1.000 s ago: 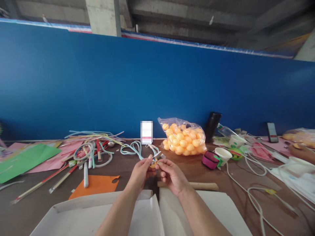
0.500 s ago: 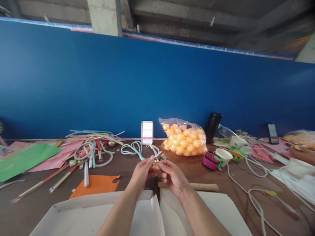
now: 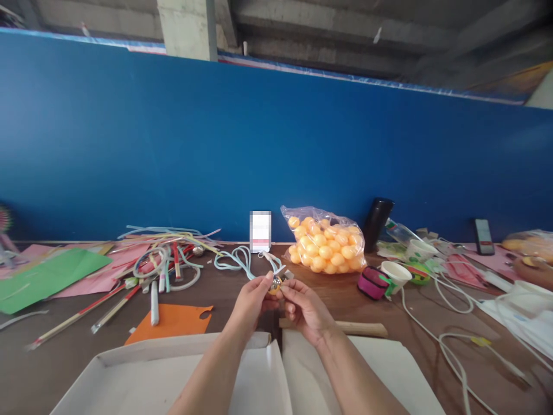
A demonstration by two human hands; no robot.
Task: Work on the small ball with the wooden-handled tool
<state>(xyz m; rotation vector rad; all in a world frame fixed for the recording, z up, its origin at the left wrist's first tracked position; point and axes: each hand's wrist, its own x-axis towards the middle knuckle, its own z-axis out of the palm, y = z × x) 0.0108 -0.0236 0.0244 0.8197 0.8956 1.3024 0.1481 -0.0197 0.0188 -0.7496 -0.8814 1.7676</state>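
Observation:
My left hand (image 3: 253, 301) and my right hand (image 3: 305, 308) meet above the table, both pinching a small orange ball (image 3: 275, 284) with a shiny metal piece on it. Fingers of both hands are closed round it. A light blue cord (image 3: 235, 260) lies looped on the brown table (image 3: 64, 363) just beyond the hands. A clear bag of orange balls (image 3: 324, 242) sits behind and to the right.
White cardboard box lids (image 3: 142, 380) lie under my forearms. An orange paper sheet (image 3: 173, 323), a pile of coloured straws and sticks (image 3: 164, 259) and green paper (image 3: 43, 276) lie left. A pink pouch (image 3: 370, 282), paper cups (image 3: 395, 274), a black tumbler (image 3: 377, 222) and white cables (image 3: 449, 340) lie right. Another person's hand (image 3: 533, 271) shows far right.
Both hands stay together on the small ball, shifted only slightly. The view has drifted a little.

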